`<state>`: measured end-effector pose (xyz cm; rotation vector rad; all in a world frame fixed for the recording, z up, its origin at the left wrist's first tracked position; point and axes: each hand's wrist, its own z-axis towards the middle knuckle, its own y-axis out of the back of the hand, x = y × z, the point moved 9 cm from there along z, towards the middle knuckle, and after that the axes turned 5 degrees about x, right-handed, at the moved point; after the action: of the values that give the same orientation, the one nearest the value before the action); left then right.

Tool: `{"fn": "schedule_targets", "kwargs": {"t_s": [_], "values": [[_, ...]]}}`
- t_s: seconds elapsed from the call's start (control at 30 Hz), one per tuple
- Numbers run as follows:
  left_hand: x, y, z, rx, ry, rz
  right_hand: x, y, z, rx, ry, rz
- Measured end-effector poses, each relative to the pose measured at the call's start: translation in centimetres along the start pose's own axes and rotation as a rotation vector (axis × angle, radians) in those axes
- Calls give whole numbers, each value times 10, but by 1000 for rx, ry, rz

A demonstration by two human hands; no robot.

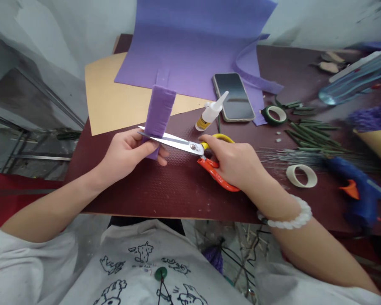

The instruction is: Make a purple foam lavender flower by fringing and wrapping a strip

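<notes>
Fingers (152, 149) pinch purple strip (158, 111); scissors (190, 150) apparently cutting.

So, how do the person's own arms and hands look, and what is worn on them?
Both forearms are bare, as are the left hand and right hand. A bracelet of white beads circles the right wrist. Short light grey sleeves cover the upper arms. No rings or gloves show.

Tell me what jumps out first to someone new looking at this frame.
Centre frame, the left hand holds a folded purple strip upright while the right hand works orange-handled scissors, blades open around it. Behind lies a large purple sheet; a blue glue gun sits at the right.
</notes>
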<state>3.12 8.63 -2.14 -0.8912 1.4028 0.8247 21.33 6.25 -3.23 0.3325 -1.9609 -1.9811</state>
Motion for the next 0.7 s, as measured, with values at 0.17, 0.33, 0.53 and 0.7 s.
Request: {"fn": "schedule_targets", "kwargs": {"t_s": [0.17, 0.33, 0.53, 0.7], "values": [[4, -2, 1, 48, -50, -119, 7, 6, -7, -35, 50, 98], [5, -1, 1, 37, -36, -98, 5, 3, -6, -9, 19, 79], [2, 0, 0, 8, -3, -33, 5, 6, -5, -30, 22, 58], [-6, -1, 0, 10, -58, 42, 4, 9, -5, -39, 29, 73]]}}
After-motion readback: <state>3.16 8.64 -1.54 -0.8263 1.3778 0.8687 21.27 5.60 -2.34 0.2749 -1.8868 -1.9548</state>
